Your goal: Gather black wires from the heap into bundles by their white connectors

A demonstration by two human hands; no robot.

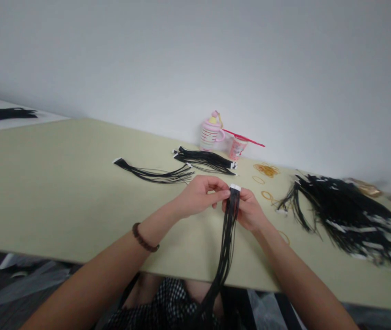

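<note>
While both forearms [113, 263] slant inward, the left hand [203, 196] and right hand [251, 211] pinch the wires [228, 231] between them, near the connector [235, 187].

The head-worn camera looks forward and down from above the person's lap [170, 298], forearms [113, 259] close below it, hands [202, 196] near mid-frame, the table [61, 192] spreading wide around them and the wall [120, 59] filling the top

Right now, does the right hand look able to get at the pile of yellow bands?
Probably yes. The right hand is near, and nothing tall seems to stand before the pile of yellow bands, but it would first need to release the black wire bundle.
</note>
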